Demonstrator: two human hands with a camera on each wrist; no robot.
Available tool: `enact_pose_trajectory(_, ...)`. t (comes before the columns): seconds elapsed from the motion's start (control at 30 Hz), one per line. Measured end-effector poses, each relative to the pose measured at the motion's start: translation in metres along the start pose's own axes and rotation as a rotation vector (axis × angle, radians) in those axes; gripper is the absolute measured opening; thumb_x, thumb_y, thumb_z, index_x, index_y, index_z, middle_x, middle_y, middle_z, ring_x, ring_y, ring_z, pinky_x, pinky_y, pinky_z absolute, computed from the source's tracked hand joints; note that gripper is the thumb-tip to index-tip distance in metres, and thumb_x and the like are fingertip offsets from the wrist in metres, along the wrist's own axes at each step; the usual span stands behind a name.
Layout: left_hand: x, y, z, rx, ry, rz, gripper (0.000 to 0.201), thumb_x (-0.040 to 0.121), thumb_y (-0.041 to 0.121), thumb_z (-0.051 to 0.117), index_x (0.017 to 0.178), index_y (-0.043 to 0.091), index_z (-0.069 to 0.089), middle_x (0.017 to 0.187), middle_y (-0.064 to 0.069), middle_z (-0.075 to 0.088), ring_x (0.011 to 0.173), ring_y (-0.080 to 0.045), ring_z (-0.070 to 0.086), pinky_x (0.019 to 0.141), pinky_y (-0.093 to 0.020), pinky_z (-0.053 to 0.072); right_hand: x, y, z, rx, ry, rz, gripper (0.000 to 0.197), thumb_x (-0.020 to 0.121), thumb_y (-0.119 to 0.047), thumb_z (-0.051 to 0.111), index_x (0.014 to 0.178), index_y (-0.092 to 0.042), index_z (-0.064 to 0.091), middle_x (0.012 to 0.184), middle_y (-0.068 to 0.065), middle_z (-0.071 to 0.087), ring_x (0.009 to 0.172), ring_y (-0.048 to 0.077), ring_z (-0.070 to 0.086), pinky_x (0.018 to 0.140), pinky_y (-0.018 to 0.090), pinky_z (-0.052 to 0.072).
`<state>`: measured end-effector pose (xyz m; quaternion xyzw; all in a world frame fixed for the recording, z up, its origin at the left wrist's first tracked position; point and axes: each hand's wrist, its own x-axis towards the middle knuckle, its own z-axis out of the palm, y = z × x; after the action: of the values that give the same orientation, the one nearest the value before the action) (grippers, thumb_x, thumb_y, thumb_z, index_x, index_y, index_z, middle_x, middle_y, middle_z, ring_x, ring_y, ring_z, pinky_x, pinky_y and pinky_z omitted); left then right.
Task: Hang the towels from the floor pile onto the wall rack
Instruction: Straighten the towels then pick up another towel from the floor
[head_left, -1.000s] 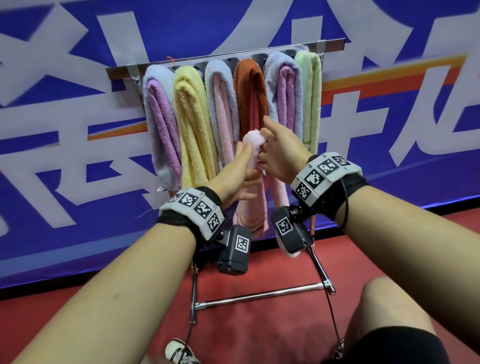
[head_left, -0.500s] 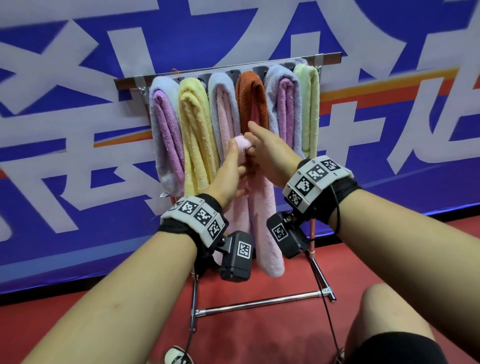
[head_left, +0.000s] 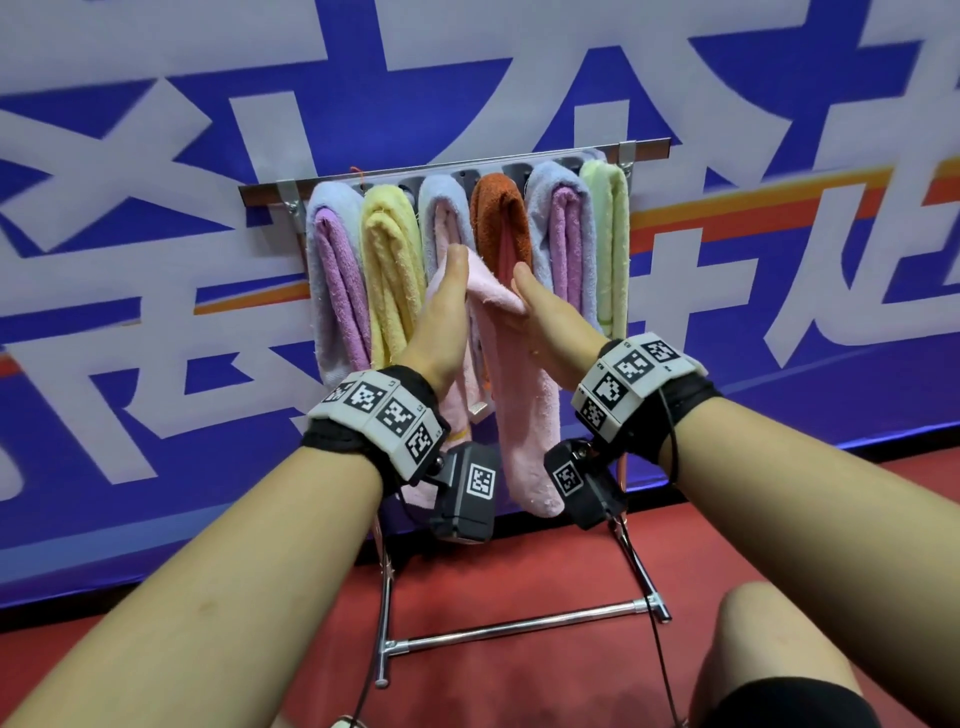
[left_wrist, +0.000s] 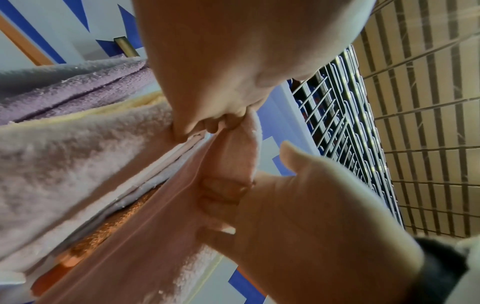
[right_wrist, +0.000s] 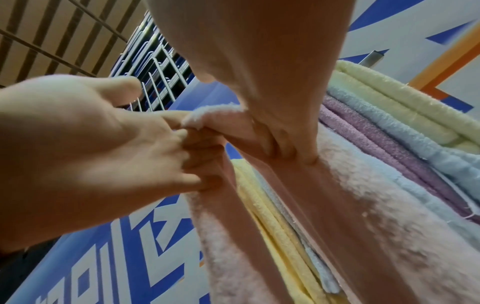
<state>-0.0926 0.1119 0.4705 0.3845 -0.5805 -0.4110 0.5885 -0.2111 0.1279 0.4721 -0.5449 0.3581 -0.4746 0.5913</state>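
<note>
A pink towel (head_left: 524, 415) hangs in front of the wall rack (head_left: 467, 167), its top edge stretched between both hands. My left hand (head_left: 453, 283) grips the left part of that edge, fingers curled round the fabric (left_wrist: 207, 125). My right hand (head_left: 525, 299) pinches the right part (right_wrist: 281, 149). The rack bar holds several folded towels side by side: lavender (head_left: 332, 275), yellow (head_left: 389, 260), pale blue over pink (head_left: 447, 213), orange (head_left: 498, 218), another lavender (head_left: 563, 234) and light green (head_left: 609, 234). The held towel hangs before the pale blue and orange ones.
A blue and white banner (head_left: 156, 260) covers the wall behind the rack. A chrome stand frame (head_left: 519, 623) rests on the red floor (head_left: 519, 686) below. My knee (head_left: 779, 649) is at the lower right. A wire grid (left_wrist: 342, 115) shows overhead in the wrist views.
My hands, close together on the bunched towel before, have moved apart and spread its top edge. The pink towel now hangs longer and flatter in front of the rack.
</note>
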Motion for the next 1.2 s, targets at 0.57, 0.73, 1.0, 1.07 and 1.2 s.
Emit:
enact_pose_trajectory(0.57, 0.03, 0.01, 0.088, 0.156, -0.222, -0.241, 0.053, 0.097, 0.061, 0.012, 0.098, 0.035, 0.057, 0.106, -0.005, 0.065, 0.089, -0.01, 0.066, 0.067, -0.021, 0.049, 0.013, -0.058, -0.077, 0.223, 0.234, -0.224, 0.03, 0.102, -0.027, 0.039, 0.09, -0.007, 0.058, 0.042, -0.001, 0.058, 0.036, 0.005, 0.054, 0.035, 0.01, 0.036)
enact_pose_trajectory(0.73, 0.054, 0.002, 0.131, 0.08, -0.255, -0.308, 0.076, 0.09, 0.072, 0.011, 0.123, 0.022, 0.058, 0.122, -0.013, 0.062, 0.107, -0.025, 0.056, 0.09, -0.04, 0.039, 0.027, -0.068, -0.11, 0.204, 0.256, -0.161, 0.045, 0.098, -0.042, 0.045, 0.123, -0.007, 0.058, 0.071, 0.01, 0.069, 0.058, 0.019, 0.067, 0.053, 0.024, 0.053)
enact_pose_trajectory(1.0, 0.095, -0.004, 0.181, 0.006, -0.229, -0.203, 0.06, 0.096, 0.062, 0.012, 0.128, 0.029, 0.05, 0.128, 0.0, 0.059, 0.114, -0.013, 0.055, 0.087, -0.033, 0.044, 0.048, -0.084, -0.167, -0.11, 0.406, -0.325, 0.041, 0.101, -0.029, 0.04, 0.099, 0.001, 0.068, 0.087, 0.011, 0.07, 0.076, 0.005, 0.064, 0.075, 0.018, 0.047)
enact_pose_trajectory(1.07, 0.101, -0.003, 0.189, 0.002, -0.21, -0.115, 0.061, 0.097, 0.061, 0.012, 0.146, 0.032, 0.033, 0.149, 0.007, 0.039, 0.136, -0.009, 0.034, 0.11, -0.042, 0.028, 0.056, -0.089, -0.176, -0.227, 0.438, -0.357, 0.042, 0.101, -0.029, 0.04, 0.099, 0.001, 0.069, 0.077, -0.005, 0.066, 0.082, -0.003, 0.064, 0.08, 0.014, 0.045)
enact_pose_trajectory(1.2, 0.126, -0.015, 0.2, 0.073, -0.193, -0.079, 0.107, 0.06, 0.096, 0.024, 0.149, 0.037, 0.023, 0.157, 0.009, 0.024, 0.144, -0.011, 0.021, 0.118, -0.049, 0.014, 0.077, -0.094, -0.191, -0.367, 0.476, -0.345, 0.042, 0.096, -0.04, 0.042, 0.097, -0.006, 0.067, 0.105, 0.008, 0.07, 0.107, 0.02, 0.063, 0.099, 0.041, 0.046)
